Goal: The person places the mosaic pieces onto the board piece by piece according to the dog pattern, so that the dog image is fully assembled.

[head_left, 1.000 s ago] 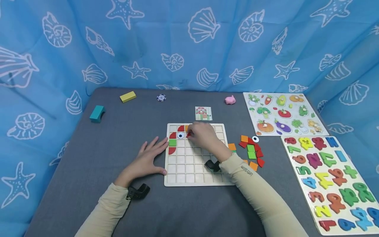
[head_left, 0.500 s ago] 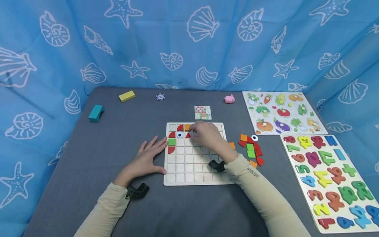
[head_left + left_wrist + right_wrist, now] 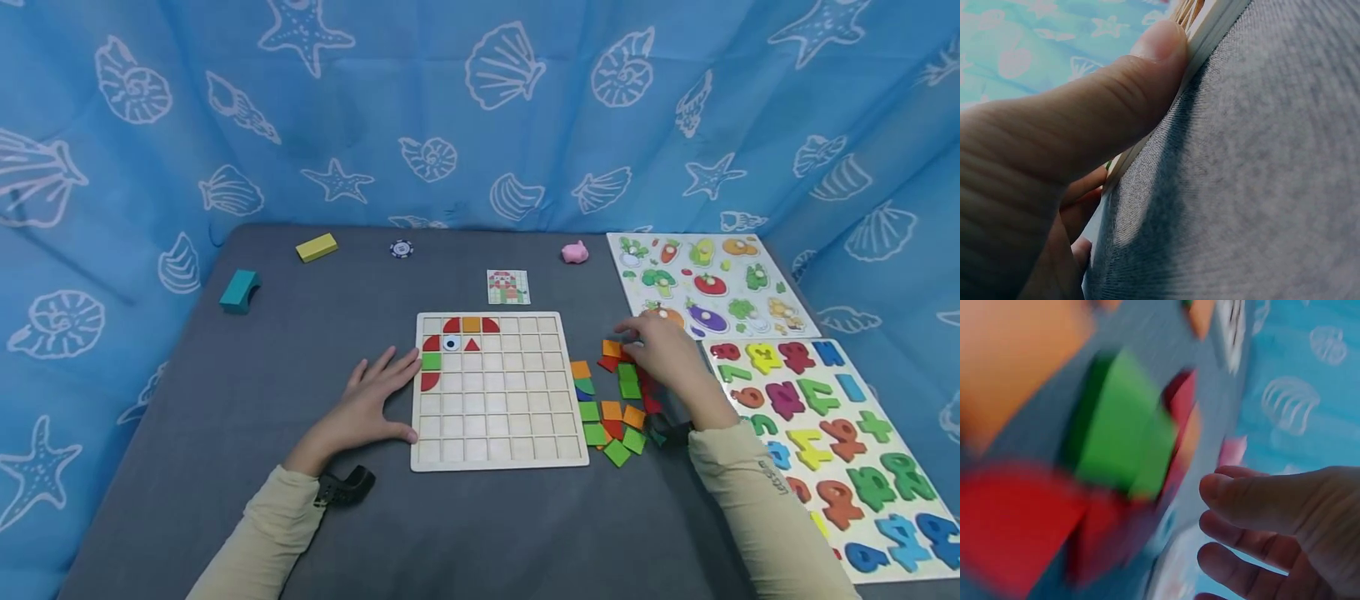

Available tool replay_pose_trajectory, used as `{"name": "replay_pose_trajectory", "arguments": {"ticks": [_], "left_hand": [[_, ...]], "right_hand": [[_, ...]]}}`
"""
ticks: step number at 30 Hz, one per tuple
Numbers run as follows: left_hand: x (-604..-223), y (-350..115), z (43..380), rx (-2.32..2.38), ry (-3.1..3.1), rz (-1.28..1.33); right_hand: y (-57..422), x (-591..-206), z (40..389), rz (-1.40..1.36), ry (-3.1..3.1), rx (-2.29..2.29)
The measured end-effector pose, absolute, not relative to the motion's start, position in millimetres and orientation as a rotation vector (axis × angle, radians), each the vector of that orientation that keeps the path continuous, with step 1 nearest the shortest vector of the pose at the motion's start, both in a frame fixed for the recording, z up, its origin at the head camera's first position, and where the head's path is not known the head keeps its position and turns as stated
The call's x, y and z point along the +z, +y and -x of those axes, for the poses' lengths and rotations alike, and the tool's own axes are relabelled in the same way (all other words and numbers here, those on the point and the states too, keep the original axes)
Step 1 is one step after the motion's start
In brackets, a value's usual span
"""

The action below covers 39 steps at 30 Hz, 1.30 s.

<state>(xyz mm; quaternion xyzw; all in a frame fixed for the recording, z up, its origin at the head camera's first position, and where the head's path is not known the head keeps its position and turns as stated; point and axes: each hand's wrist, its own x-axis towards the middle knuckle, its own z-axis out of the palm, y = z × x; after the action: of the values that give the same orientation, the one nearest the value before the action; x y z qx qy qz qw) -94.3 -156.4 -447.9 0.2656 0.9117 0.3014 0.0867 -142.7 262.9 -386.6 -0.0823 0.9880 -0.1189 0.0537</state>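
Observation:
A wooden grid board (image 3: 495, 427) lies flat in the head view. In its upper left cells sit red quarter-circle tiles (image 3: 490, 325), an orange square tile (image 3: 470, 324), a green square tile (image 3: 431, 362), a round eye tile (image 3: 451, 343) and a red triangle tile (image 3: 472, 344). My left hand (image 3: 363, 408) rests with spread fingers against the board's left edge; its thumb (image 3: 1147, 69) touches that edge. Over the far end of the loose tiles hovers my right hand (image 3: 663, 354), fingers loosely bent. Nothing shows between its thumb and fingers in the right wrist view.
Loose green tiles (image 3: 617, 452), orange tiles (image 3: 581, 369) and red tiles lie right of the board. Farther right are a vegetable puzzle (image 3: 622, 250) and a number puzzle (image 3: 885, 400). Behind the board lie a picture card (image 3: 508, 287), pink pig (image 3: 575, 252), poker chip (image 3: 401, 249), yellow block (image 3: 317, 247) and teal block (image 3: 240, 292).
My right hand has left the board and moved right, over the loose tiles. A red quarter-circle tile now shows right of the orange one. The left hand stays at the board's edge.

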Motion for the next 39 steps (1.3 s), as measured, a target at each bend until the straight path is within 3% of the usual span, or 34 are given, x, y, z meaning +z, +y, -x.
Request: {"name": "replay_pose_trajectory", "arguments": {"ticks": [6, 18, 39], "left_hand": [[-448, -158, 94, 0.881, 2.717, -0.777], [-447, -156, 95, 0.891, 2.687, -0.779], [-448, -157, 94, 0.884, 2.719, -0.794]], "right_hand": [[289, -388, 144, 0.235, 2.921, -0.359], [288, -389, 140, 0.214, 2.942, -0.371], [118, -392, 162, 0.767, 2.912, -0.335]]}}
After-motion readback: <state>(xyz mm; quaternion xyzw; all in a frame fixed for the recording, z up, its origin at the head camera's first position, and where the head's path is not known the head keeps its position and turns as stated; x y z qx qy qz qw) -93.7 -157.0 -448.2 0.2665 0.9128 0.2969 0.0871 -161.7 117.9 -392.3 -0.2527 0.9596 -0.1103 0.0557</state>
